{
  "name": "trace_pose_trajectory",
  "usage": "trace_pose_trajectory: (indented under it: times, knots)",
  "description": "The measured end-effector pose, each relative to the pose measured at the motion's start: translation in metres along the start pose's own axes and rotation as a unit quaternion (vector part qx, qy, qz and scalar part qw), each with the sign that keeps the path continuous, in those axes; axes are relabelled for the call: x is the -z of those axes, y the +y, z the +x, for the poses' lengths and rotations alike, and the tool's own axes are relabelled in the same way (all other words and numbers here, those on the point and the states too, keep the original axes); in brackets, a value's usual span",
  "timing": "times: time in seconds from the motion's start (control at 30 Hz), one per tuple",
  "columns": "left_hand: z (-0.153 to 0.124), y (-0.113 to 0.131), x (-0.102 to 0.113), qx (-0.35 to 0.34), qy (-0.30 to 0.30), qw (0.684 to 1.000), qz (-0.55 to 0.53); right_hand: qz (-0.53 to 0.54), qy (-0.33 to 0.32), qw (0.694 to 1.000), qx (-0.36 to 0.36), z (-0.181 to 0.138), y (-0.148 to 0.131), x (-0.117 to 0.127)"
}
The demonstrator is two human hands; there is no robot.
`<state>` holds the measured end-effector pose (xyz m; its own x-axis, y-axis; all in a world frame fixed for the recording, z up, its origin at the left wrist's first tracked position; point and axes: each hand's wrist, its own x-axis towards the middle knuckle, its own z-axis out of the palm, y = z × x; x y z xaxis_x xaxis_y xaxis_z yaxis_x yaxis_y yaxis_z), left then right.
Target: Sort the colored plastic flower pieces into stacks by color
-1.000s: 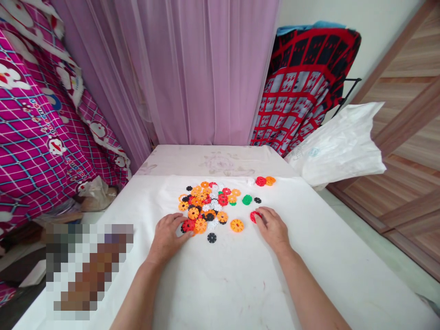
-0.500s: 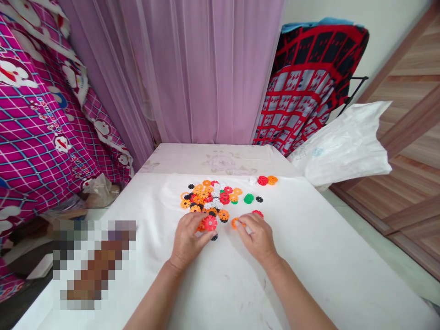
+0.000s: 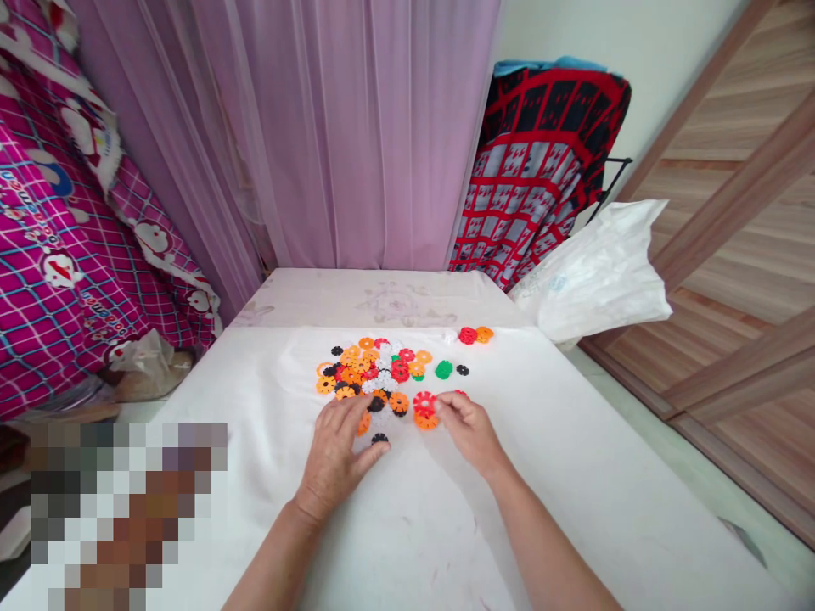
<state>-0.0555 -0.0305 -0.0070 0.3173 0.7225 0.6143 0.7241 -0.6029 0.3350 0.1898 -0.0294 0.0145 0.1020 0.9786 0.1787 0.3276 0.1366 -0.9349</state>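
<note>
A pile of plastic snowflake discs [image 3: 375, 369] in orange, red, white, black and green lies on a white cloth [image 3: 573, 458]. My left hand [image 3: 337, 454] rests flat at the pile's near edge, fingers stretched over orange and black discs, holding nothing. A lone black disc [image 3: 379, 439] sits by its thumb. My right hand [image 3: 468, 428] pinches a joined pair of a red disc and an orange disc [image 3: 424, 411] with its fingertips. A green disc [image 3: 444, 369] and a small black disc [image 3: 463, 370] lie just beyond it.
A red and an orange disc [image 3: 475, 335] lie apart at the cloth's far side. A white plastic bag [image 3: 592, 276] sits at the right rear edge. Purple curtains [image 3: 344, 127], a pink patterned blanket [image 3: 70, 255] and a red checked cloth [image 3: 541, 161] surround the table.
My left hand let go of the red disc and flattened beside the pile. My right hand moved left from one red disc to the orange one, and now grips red and orange joined.
</note>
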Motion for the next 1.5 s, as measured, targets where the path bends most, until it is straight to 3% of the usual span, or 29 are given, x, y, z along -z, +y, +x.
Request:
trace_pose_trajectory:
  times: [0.1,0.2,0.47,0.7,0.8,0.87,1.03,1.27,1.5]
  knots:
    - [-0.001,-0.015,0.002,0.059,0.042,0.997,0.009,-0.015,0.101,0.991,-0.089,0.013,0.020,0.043]
    - [-0.001,-0.026,0.004,0.120,0.065,0.991,0.002,-0.020,0.146,0.978,-0.147,0.018,0.037,0.065]
    - [-0.001,-0.027,0.005,0.176,0.080,0.981,-0.020,-0.121,0.117,0.977,-0.132,0.023,0.046,0.051]
    - [-0.003,-0.029,0.003,0.191,0.078,0.978,-0.021,-0.281,0.119,0.943,-0.129,0.022,0.042,0.051]
    - [-0.002,-0.028,0.004,0.194,0.071,0.978,-0.021,-0.295,0.129,0.942,-0.098,0.021,0.046,0.049]
    - [-0.001,-0.028,0.005,0.196,0.069,0.978,-0.025,-0.289,0.121,0.949,-0.038,0.021,0.048,0.047]
    - [-0.001,-0.029,0.005,0.223,0.075,0.970,-0.054,-0.314,0.008,0.941,0.122,0.022,0.050,0.038]
    - [-0.001,-0.030,0.006,0.357,0.087,0.920,-0.137,-0.310,-0.020,0.942,0.130,0.026,0.060,0.038]
    - [0.000,-0.035,0.004,0.427,0.136,0.863,-0.235,-0.311,-0.031,0.942,0.119,0.027,0.064,0.039]
